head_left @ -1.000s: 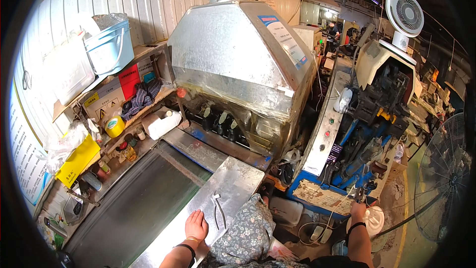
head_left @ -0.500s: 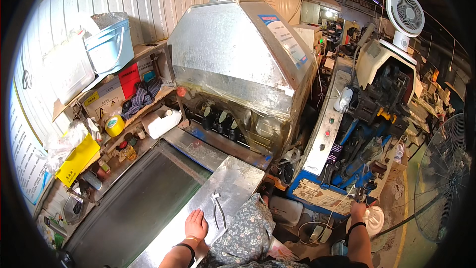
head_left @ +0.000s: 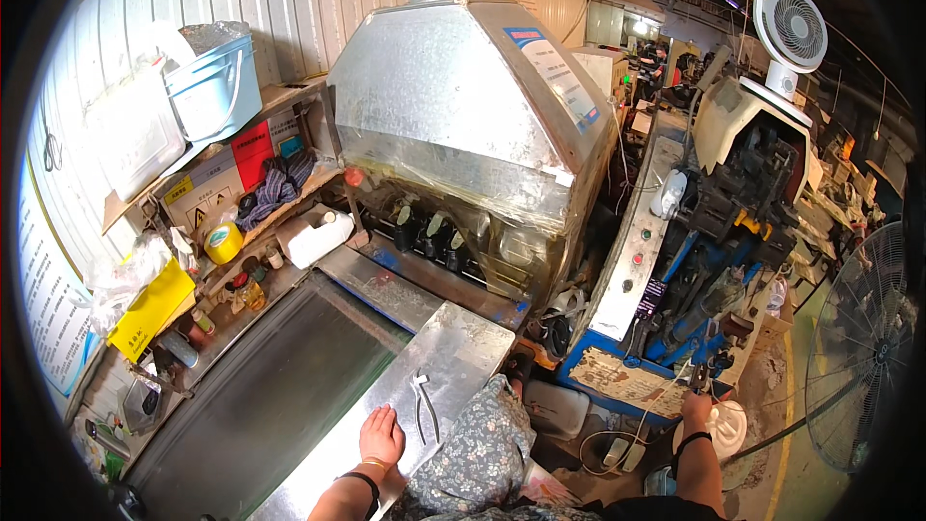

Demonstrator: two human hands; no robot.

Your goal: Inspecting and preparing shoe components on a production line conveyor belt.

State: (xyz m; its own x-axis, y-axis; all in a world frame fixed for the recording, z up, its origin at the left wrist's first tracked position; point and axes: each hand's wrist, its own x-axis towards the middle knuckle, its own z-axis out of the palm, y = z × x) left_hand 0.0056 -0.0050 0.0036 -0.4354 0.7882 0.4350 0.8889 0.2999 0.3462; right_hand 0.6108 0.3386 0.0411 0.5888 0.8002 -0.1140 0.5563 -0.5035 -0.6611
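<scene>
My left hand [head_left: 382, 437] lies flat, palm down, on a bare metal tabletop [head_left: 473, 338], its fingers stretched out. Just right of those fingers rests a pair of metal pincers [head_left: 423, 409], touched by neither hand. Over at the right, my right hand [head_left: 696, 409] is closed at the low front corner of a blue and white machine [head_left: 617, 376]. Whatever it grips is small and dark, and the fingers largely cover it. A flowered cloth [head_left: 475, 449] covers my lap between the two arms.
A dark conveyor belt [head_left: 260, 376] runs left of the tabletop toward a metal hood [head_left: 444, 106], with dark shoe-like shapes [head_left: 434, 236] under it. Left shelves hold a blue bucket [head_left: 214, 87] and yellow tape [head_left: 224, 243]. A large floor fan [head_left: 868, 347] stands at right.
</scene>
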